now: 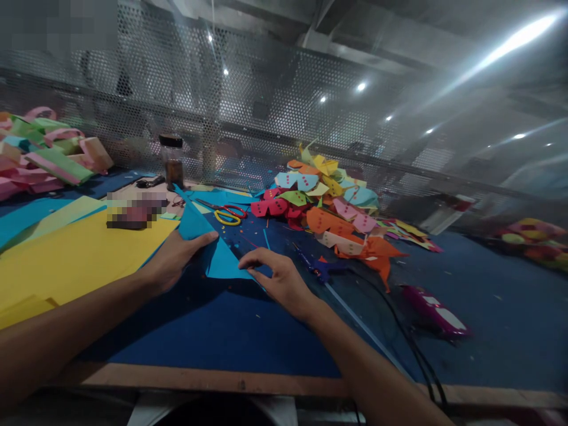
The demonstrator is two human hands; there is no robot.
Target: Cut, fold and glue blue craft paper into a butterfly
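Head view: bench edge on, both forearms reaching in from below.
Bench (pixel 231 343): dark blue mat on top, wooden front edge, small paper scraps scattered about.
Blue paper (pixel 212 251): folded to a triangle, lying mid-bench between the two hands, one pointed flap raised toward the far side.
Left hand (pixel 175 260): at the paper's left edge, thumb stretched across its face, fingers hidden behind the flap; cannot tell whether clamped on it.
Right hand (pixel 278 283): palm down, fingers loosely curled and spread, tips pressing the paper's near right corner; nothing gripped.
Yellow sheet (pixel 75 260): flat, just left of the left hand, partly under its wrist.
Scissors (pixel 228 214): red and yellow handles, lying beyond the paper, apart from it.
Jar (pixel 173 163): upright by the mesh wall (pixel 275 100), dark lid, brown contents.
Glue gun (pixel 318 267): blue, lying just right of the right hand.
Cable (pixel 415 346): black, running off the front edge.
Shapes (pixel 331 210): heap of dotted coloured paper pieces, far right of the scissors.
Left heap (pixel 48 157): pink and green folded pieces at the far left.
Purple object (pixel 437 313): lying well right of the hands; kind unclear.
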